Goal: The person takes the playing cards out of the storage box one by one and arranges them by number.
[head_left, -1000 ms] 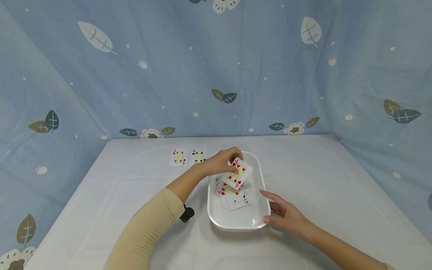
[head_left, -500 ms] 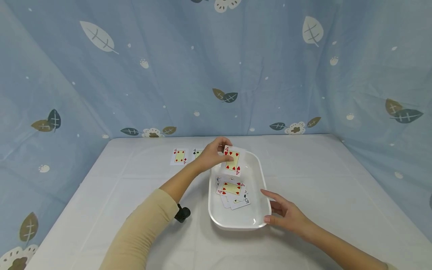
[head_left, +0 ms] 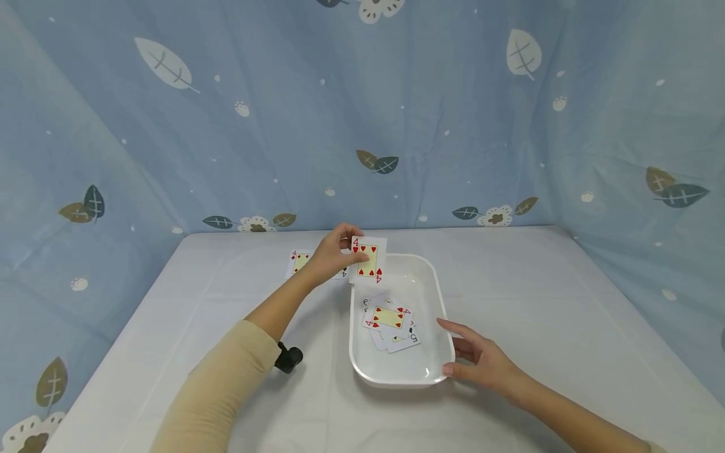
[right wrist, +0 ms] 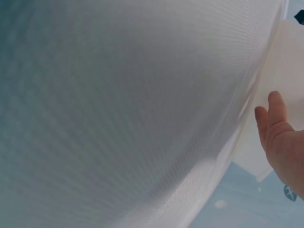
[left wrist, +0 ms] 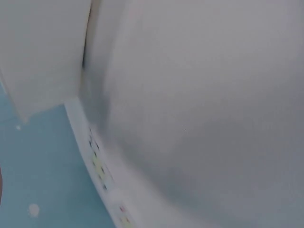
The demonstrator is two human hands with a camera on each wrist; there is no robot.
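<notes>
Moved: four of hearts [head_left: 367, 260] leftward off tray [head_left: 439, 296] | left hand [head_left: 330, 255] pinching it | right hand [head_left: 481, 359] relaxed at tray

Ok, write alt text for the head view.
A left hand holds a four of hearts above the far-left corner of a white tray of loose cards. The right hand rests open against the tray's near-right edge.

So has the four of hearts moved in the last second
Yes. The left hand has carried the four of hearts up, back and leftward, from over the white tray to beyond its far-left rim, toward the cards on the table.
</notes>
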